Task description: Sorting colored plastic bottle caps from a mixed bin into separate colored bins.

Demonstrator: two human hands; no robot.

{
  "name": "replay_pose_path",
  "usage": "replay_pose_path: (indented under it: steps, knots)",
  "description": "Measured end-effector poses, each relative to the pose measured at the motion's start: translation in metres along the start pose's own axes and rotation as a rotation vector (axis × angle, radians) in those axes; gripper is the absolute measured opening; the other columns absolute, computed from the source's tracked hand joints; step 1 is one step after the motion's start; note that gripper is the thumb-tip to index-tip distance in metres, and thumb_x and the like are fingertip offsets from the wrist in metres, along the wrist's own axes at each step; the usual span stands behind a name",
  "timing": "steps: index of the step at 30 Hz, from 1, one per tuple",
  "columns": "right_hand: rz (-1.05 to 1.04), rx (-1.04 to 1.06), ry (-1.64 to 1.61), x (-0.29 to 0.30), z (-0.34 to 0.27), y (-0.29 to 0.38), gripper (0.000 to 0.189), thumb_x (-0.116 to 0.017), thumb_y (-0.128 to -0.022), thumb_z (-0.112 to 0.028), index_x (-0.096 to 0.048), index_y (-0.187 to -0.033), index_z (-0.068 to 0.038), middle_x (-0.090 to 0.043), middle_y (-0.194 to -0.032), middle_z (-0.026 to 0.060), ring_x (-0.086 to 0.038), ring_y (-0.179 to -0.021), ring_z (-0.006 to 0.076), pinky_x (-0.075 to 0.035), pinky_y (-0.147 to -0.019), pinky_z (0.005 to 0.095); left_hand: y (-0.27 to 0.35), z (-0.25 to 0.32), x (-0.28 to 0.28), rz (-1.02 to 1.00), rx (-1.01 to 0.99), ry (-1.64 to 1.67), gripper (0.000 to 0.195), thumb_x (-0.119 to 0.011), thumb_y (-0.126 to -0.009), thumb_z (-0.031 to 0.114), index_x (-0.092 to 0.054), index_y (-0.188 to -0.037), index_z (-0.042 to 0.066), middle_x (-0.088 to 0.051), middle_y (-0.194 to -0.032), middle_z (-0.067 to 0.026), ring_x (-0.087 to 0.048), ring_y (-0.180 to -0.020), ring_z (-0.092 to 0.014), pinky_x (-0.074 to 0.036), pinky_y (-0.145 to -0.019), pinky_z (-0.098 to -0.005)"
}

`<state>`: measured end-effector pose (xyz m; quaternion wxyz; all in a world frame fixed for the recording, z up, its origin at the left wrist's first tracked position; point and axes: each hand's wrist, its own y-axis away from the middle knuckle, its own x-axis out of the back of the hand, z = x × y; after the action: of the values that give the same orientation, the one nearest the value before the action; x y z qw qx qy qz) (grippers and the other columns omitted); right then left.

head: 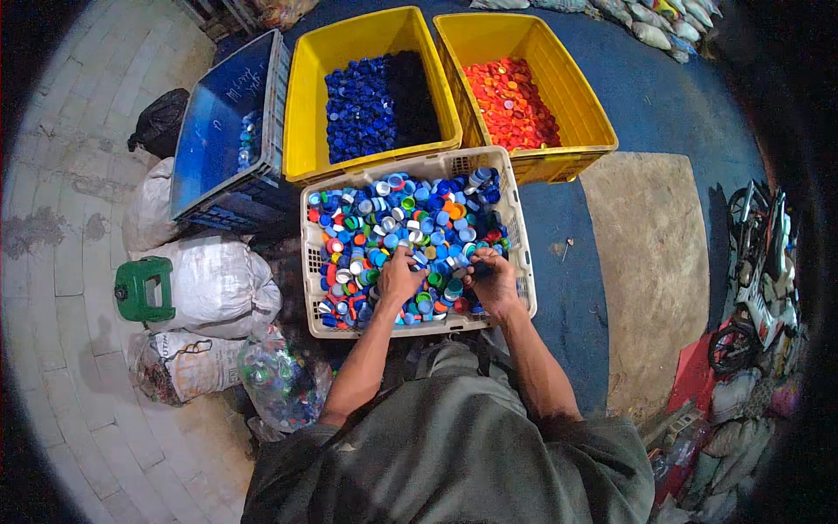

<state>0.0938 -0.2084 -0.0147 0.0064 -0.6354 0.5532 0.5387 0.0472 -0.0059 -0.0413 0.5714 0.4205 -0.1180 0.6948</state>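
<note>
A pale plastic crate [522, 262] with perforated sides stands before me, filled with mixed plastic bottle caps [429, 226] in blue, white, green, red and orange. My left hand [400, 278] is over the middle of the caps, its fingers bent at a whitish cap; whether it grips this cap is unclear. My right hand [492, 278] is near the crate's right side, thumb and fingers close together among the caps. What lies between its fingertips is too small to tell. Beyond the crate, one yellow bin [304, 124] holds dark blue caps, another yellow bin [576, 98] orange-red ones.
A blue bin [213, 124] with some light caps stands at the left. White sacks [216, 285], a green plastic piece [144, 288] and a clear bag of caps [281, 376] lie nearer. At the right are a cardboard-like sheet [655, 262] and a motorcycle [753, 275].
</note>
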Motion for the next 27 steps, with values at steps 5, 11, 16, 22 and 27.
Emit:
replay_pose_path:
  steps: [5,11,16,22,27]
  knots:
    - [-0.013,-0.011,0.022,-0.009,0.0,-0.001,0.013,-0.057,-0.078,-0.018,-0.051,-0.087,-0.012,-0.051,-0.081,0.0009,-0.049,-0.071,0.0155,-0.041,-0.064,0.0307,-0.006,-0.007,0.009,-0.119,-0.009,0.889,0.051,-0.076,-0.071,0.01,-0.05,-0.115,0.003,-0.063,-0.102,-0.007,-0.059,-0.078,-0.014,-0.048,-0.063,-0.0269]
    - [-0.035,-0.008,0.02,-0.013,0.003,-0.009,0.013,-0.057,-0.077,-0.016,-0.051,-0.087,-0.011,-0.052,-0.08,0.002,-0.05,-0.07,0.0168,-0.041,-0.062,0.0312,0.008,0.013,0.046,-0.233,0.008,1.4,0.055,-0.064,-0.074,-0.003,-0.049,-0.125,0.008,-0.057,-0.11,-0.0049,-0.049,-0.068,-0.004,-0.036,-0.052,-0.0198]
    - [0.0,-0.024,0.038,-0.022,0.002,-0.015,0.013,-0.059,-0.076,-0.015,-0.053,-0.086,-0.01,-0.053,-0.08,0.0024,-0.052,-0.071,0.0171,-0.042,-0.06,0.0321,0.013,0.007,0.051,-0.29,-0.008,1.819,0.042,-0.061,-0.083,0.004,-0.052,-0.123,0.011,-0.06,-0.099,-0.0019,-0.041,-0.055,-0.006,-0.034,-0.05,-0.0213]
    - [0.101,0.081,0.326,-0.016,0.002,-0.052,0.019,-0.064,-0.081,-0.023,-0.053,-0.074,-0.009,-0.048,-0.063,0.0007,-0.049,-0.055,0.0139,-0.04,-0.052,0.03,0.019,-0.004,0.048,-0.282,0.155,2.095,0.018,-0.054,-0.092,0.027,-0.056,-0.088,0.009,-0.048,-0.075,-0.0007,-0.044,-0.062,-0.011,-0.035,-0.047,-0.0219]
    - [0.192,0.536,1.082,-0.002,0.009,-0.112,0.029,-0.069,-0.077,-0.025,-0.063,-0.091,-0.001,-0.066,-0.078,0.0109,-0.062,-0.071,0.0246,-0.05,-0.069,0.0346,0.028,-0.013,0.043,-0.276,0.323,2.143,0.014,-0.054,-0.092,0.023,-0.056,-0.091,0.009,-0.052,-0.078,-0.0014,-0.049,-0.068,-0.012,-0.042,-0.051,-0.0235]
